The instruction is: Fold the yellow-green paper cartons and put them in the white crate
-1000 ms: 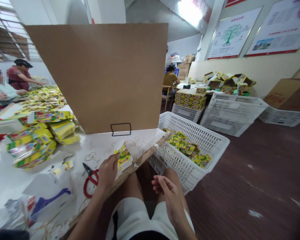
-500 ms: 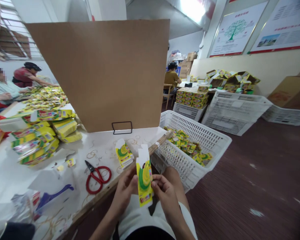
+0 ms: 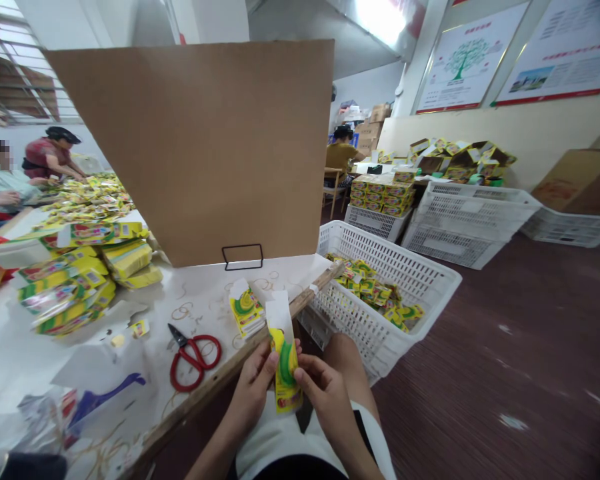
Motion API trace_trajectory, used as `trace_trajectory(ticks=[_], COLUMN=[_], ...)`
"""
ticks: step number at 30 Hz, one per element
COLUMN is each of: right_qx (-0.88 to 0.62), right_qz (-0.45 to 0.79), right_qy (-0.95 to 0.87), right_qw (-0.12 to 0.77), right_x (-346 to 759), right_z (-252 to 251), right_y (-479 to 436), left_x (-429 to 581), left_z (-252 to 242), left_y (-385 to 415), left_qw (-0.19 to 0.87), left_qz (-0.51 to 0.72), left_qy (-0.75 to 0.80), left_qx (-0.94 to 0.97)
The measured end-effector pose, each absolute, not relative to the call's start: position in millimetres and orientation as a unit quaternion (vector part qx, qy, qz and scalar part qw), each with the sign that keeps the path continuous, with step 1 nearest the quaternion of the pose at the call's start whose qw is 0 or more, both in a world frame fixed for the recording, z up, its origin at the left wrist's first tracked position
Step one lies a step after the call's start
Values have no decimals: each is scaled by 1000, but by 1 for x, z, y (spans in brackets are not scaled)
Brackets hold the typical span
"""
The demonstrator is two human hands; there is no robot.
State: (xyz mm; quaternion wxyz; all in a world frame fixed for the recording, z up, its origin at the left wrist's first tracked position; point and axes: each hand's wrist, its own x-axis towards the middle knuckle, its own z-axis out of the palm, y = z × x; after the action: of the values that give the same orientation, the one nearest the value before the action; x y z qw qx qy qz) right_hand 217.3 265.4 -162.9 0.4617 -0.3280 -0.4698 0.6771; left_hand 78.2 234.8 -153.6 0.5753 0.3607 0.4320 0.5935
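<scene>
Over my lap I hold a small yellow and green printed carton (image 3: 287, 370), upright, its long white end flap sticking up at the top. My left hand (image 3: 256, 373) grips its left edge, the thumb on the printed front. On the opposite edge, my right hand (image 3: 322, 385) pinches the carton with thumb and fingers. Just beyond, a short stack of similar flat cartons (image 3: 247, 308) lies at the table edge. Red-handled scissors (image 3: 194, 357) rest on the table to the left, their blades pointing away from me.
A white plastic basket (image 3: 420, 270) with many small yellow packs stands to the right. A large cardboard sheet (image 3: 205, 153) rises from the white table (image 3: 200, 283). Bundled yellow cartons (image 3: 70, 287) and rubber bands (image 3: 183, 311) lie leftward. Several people sit or stand farther off.
The carton has tilted slightly and shifted left, and its white top flap now appears as one long strip. My hands have stayed on it. The view has moved slightly.
</scene>
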Motion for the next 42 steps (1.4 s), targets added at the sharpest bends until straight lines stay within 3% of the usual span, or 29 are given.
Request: trace_trajectory(ticks=[5, 8, 15, 22, 28, 35, 40, 42], right_qx=[-369, -396, -353, -295, -327, -373, -363, -354], right_qz=[654, 614, 536, 580, 536, 536, 621, 619], right_qy=[-486, -503, -607, -619, -648, -534, -576, -589], right_qw=[446, 461, 469, 439, 430, 537, 388, 381], right_x=[218, 218, 226, 238, 242, 239, 245, 244], right_z=[-165, -170, -168, -155, -152, -156, -150, -152], right_y=[263, 264, 269, 274, 276, 278, 280, 279], left_x=[79, 82, 74, 66, 72, 68, 70, 71], left_z=[-162, -160, -149, -140, -141, -140, -146, -147], left_y=[238, 240, 231, 222, 217, 222, 224, 223], left_qw=[453, 434, 512, 602, 635, 604, 527, 520], left_qz=[568, 555, 539, 491, 484, 474, 478, 471], left_qy=[523, 532, 470, 384, 367, 395, 452, 456], left_qx=[446, 470, 476, 499, 477, 505, 538, 548])
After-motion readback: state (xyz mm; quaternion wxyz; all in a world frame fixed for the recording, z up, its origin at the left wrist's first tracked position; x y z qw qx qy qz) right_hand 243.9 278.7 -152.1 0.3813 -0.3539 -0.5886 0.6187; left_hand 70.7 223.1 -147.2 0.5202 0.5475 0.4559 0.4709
